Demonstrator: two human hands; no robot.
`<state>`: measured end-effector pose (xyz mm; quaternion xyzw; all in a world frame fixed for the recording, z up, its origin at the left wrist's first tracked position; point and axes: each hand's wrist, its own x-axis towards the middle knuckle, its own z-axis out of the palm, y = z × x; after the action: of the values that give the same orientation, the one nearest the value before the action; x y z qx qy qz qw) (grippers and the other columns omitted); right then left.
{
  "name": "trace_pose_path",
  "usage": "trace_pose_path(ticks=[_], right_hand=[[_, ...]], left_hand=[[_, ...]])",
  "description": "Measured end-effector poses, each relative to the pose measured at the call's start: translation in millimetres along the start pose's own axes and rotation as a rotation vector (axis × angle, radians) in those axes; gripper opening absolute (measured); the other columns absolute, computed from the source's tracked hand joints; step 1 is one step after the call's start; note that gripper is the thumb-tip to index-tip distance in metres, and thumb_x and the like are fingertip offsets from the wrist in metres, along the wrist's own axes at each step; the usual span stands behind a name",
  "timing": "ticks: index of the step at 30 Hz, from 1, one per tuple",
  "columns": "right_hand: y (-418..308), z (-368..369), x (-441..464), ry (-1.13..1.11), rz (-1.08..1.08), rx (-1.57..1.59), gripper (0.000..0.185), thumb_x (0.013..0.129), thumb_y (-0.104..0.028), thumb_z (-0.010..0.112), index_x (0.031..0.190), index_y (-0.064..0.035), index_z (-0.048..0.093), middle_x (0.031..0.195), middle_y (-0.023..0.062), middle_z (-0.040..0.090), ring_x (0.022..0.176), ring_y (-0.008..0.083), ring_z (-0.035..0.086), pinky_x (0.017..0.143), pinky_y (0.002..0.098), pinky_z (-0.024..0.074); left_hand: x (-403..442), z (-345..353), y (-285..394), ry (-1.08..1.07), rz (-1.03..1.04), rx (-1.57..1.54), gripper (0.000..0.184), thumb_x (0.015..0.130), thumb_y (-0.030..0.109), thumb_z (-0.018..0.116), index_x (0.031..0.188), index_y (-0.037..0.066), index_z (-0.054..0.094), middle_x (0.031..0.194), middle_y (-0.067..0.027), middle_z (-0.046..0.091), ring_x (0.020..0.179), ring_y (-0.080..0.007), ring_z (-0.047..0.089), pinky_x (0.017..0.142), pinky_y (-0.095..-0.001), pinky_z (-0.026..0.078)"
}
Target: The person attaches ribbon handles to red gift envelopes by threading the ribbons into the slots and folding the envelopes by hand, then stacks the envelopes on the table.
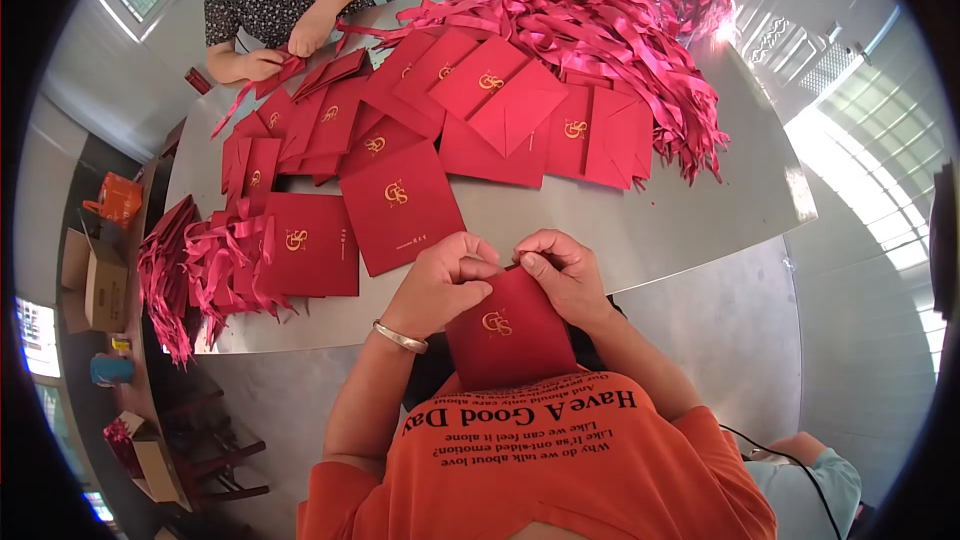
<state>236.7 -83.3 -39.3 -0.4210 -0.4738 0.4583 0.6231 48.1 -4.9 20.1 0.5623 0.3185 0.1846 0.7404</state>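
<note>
A red paper bag with a gold emblem [505, 330] rests upright against the orange shirt, at the table's front edge. My left hand [445, 280], with a bangle at the wrist, pinches the bag's top edge at its left corner. At the top edge's right part, my right hand [562, 275] has thumb and finger closed on the same bag. Just beyond my hands, a flat red bag [402, 208] lies on the metal table [720, 230]. What lies between the fingertips is too small to make out.
A large heap of pink-red ribbons [610, 30] lies at the back. Overlapping red bags [490, 85] cover the middle. Ribboned bags [215, 260] are stacked at the left. A co-worker's hands [285, 55] hold a red piece at the far left. Cardboard boxes [105, 285] stand left.
</note>
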Motion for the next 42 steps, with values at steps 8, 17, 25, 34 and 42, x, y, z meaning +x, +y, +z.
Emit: trace_pose_path(ticks=[8, 17, 25, 34, 42], right_hand=[[-4, 0, 2, 0.034, 0.009, -0.006, 0.006, 0.096, -0.003, 0.057, 0.100, 0.0000, 0.061, 0.094, 0.0025, 0.063, 0.088, 0.0082, 0.057, 0.081, 0.0230, 0.0474], [-6, 3, -4, -0.020, 0.034, 0.055, 0.008, 0.096, -0.003, 0.056, 0.101, 0.0006, 0.061, 0.094, 0.0027, 0.062, 0.087, 0.0085, 0.056, 0.080, 0.0233, 0.0471], [-9, 5, -5, -0.017, 0.010, 0.074, 0.007, 0.096, -0.003, 0.056, 0.101, 0.0005, 0.060, 0.095, 0.0029, 0.062, 0.088, 0.0083, 0.056, 0.081, 0.0232, 0.0464], [-9, 4, -8, -0.009, 0.055, 0.070, 0.007, 0.097, -0.005, 0.056, 0.100, 0.0005, 0.060, 0.093, 0.0034, 0.062, 0.087, 0.0094, 0.057, 0.081, 0.0240, 0.0470], [-5, 4, -9, -0.054, 0.066, 0.127, 0.008, 0.096, -0.005, 0.057, 0.101, 0.0009, 0.060, 0.095, 0.0044, 0.062, 0.089, 0.0107, 0.057, 0.083, 0.0248, 0.0468]], left_hand=[[6, -1, 11, -0.089, -0.037, 0.017, 0.035, 0.078, -0.009, 0.060, 0.110, 0.004, 0.054, 0.094, -0.0051, 0.067, 0.083, -0.0067, 0.060, 0.073, -0.0210, 0.047], [5, 2, -1, -0.122, -0.021, -0.066, 0.031, 0.077, -0.011, 0.060, 0.102, 0.005, 0.052, 0.085, -0.0019, 0.064, 0.077, -0.0058, 0.059, 0.068, -0.0196, 0.046], [3, 4, 4, -0.175, -0.013, -0.110, 0.032, 0.076, -0.012, 0.059, 0.104, 0.004, 0.051, 0.089, -0.0012, 0.061, 0.078, -0.0042, 0.056, 0.068, -0.0191, 0.045], [-7, 8, 13, -0.130, -0.047, -0.056, 0.033, 0.075, -0.011, 0.061, 0.102, 0.006, 0.050, 0.090, 0.0016, 0.056, 0.080, -0.0035, 0.053, 0.069, -0.0180, 0.043], [-5, 10, 7, -0.105, -0.032, -0.032, 0.028, 0.074, -0.010, 0.061, 0.094, 0.007, 0.049, 0.077, 0.0047, 0.052, 0.067, 0.0000, 0.046, 0.057, -0.0168, 0.036]])
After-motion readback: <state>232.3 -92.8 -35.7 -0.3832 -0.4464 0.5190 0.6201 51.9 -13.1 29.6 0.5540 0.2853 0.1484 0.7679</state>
